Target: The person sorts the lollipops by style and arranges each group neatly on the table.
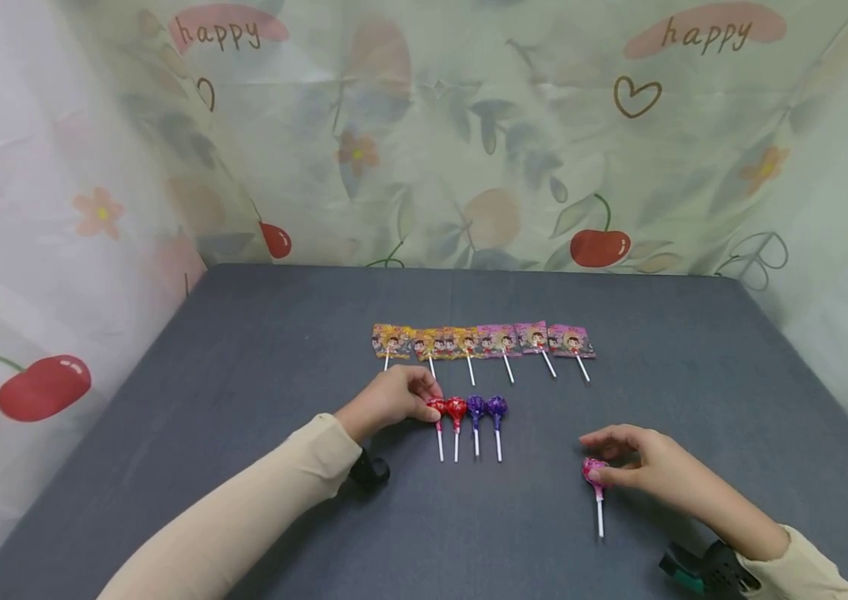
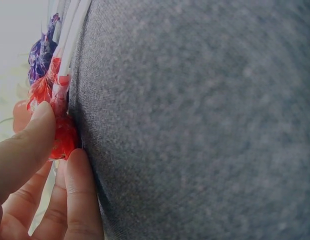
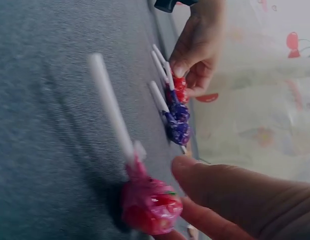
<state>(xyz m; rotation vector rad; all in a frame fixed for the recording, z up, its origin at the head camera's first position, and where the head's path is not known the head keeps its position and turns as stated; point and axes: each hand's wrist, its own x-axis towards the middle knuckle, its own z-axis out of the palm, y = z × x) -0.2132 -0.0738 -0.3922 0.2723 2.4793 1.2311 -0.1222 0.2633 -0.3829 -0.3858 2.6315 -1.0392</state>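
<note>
My left hand [image 1: 399, 398] pinches the head of the leftmost red lollipop [image 2: 65, 137] between thumb and fingers. Beside it in the row lie another red lollipop [image 1: 456, 408], a purple lollipop [image 1: 476, 407] and a second purple one, sticks toward me. To the right of this row, my right hand [image 1: 649, 462] holds a pink lollipop [image 1: 595, 472] by its head, its white stick pointing toward me. The right wrist view shows the pink lollipop's stick apart from its shadow on the cloth. Its exact finger contact is partly hidden there.
Behind the short row runs a line of flat-wrapped lollipops, several in all, with yellow wrappers [image 1: 391, 340] at left and pink wrappers [image 1: 572, 340] at right. A dark grey cloth covers the table [image 1: 259, 333]. Printed curtains [image 1: 439, 167] stand at the back and sides.
</note>
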